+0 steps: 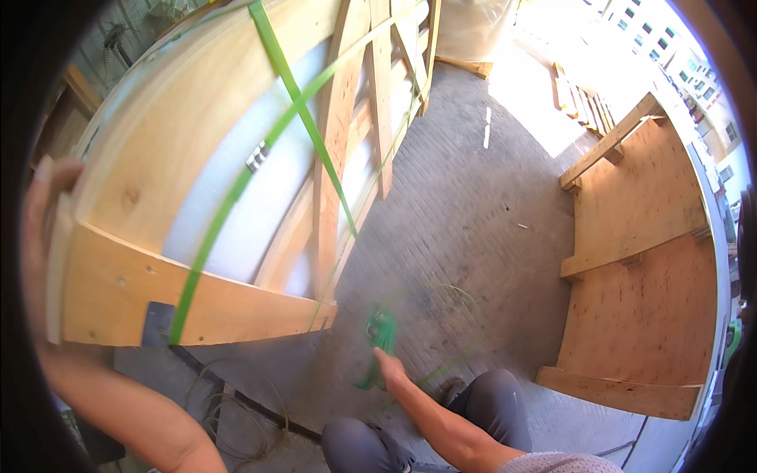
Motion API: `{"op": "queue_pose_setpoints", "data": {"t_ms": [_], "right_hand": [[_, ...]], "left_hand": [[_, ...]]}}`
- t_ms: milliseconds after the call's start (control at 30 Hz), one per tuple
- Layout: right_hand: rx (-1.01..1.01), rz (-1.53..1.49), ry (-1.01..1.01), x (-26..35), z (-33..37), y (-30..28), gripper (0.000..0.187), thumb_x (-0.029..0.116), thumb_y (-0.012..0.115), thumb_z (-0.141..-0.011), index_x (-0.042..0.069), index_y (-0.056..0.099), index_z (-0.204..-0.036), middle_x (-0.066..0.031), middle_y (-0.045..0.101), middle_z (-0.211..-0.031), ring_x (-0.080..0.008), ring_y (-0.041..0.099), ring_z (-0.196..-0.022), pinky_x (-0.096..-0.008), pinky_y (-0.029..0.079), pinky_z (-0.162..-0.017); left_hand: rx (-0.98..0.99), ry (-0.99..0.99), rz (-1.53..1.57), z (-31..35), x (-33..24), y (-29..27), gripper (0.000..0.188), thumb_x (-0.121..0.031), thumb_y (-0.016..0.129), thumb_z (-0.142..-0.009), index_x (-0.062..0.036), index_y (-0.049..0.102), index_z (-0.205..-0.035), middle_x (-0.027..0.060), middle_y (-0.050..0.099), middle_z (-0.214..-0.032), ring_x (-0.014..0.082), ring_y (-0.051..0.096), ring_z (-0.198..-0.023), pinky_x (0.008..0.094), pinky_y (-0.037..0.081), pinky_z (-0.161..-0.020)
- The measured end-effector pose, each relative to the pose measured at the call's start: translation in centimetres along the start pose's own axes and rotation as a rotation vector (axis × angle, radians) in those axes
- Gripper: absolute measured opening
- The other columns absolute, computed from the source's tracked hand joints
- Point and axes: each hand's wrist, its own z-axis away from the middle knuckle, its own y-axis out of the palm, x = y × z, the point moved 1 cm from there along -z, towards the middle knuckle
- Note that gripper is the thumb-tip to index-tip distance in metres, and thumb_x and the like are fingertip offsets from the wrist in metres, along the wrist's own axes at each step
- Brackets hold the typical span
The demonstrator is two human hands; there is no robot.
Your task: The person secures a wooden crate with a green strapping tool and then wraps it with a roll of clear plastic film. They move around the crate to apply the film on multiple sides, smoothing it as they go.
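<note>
A large wooden crate (197, 305) with slats and white sheeting inside fills the upper left. Bright green straps (296, 98) cross over it, and a metal seal (257, 157) sits on one of them. At the far left, my left hand (46, 193) is closed over the crate's edge, its fingers bent round the corner. My right hand (389, 367) is wrapped round the handle of a green strapping tool (382, 331), held low over the floor to the right of the crate's near corner. The tool is partly blurred.
A wooden panel (631, 299) with cross battens stands at the right. Loose green strap (457, 290) trails near the tool. Coiled strap or wire (264, 402) lies under the crate's near side. Further off are a pallet (587, 106) and a wrapped load (469, 31).
</note>
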Motion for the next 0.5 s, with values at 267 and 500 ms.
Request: {"op": "queue_pose_setpoints", "data": {"t_ms": [267, 500], "right_hand": [[0.185, 0.141, 0.112, 0.0, 16.9, -7.7, 0.044, 0.038, 0.063, -0.089, -0.006, 0.065, -0.087, -0.0150, 0.067, -0.076, -0.0260, 0.066, -0.067, -0.0379, 0.050, -0.060], [0.331, 0.613, 0.203, 2.5, 36.5, -11.6, 0.045, 0.043, 0.068, -0.081, -0.001, 0.067, -0.077, -0.0059, 0.060, -0.069, -0.0163, 0.054, -0.056, -0.0332, 0.040, -0.051]], "left_hand": [[-0.044, 0.005, 0.125, -1.3, -0.5, -1.8, 0.022, -0.016, 0.054, -0.095, 0.0026, 0.064, -0.101, 0.0154, 0.066, -0.099, 0.0280, 0.060, -0.099, 0.0363, 0.045, -0.089], [-0.205, -0.023, 0.343, -1.2, -0.5, -3.3, 0.015, -0.006, 0.056, -0.091, 0.0017, 0.064, -0.102, 0.0163, 0.064, -0.110, 0.0344, 0.059, -0.104, 0.0392, 0.046, -0.092]]}}
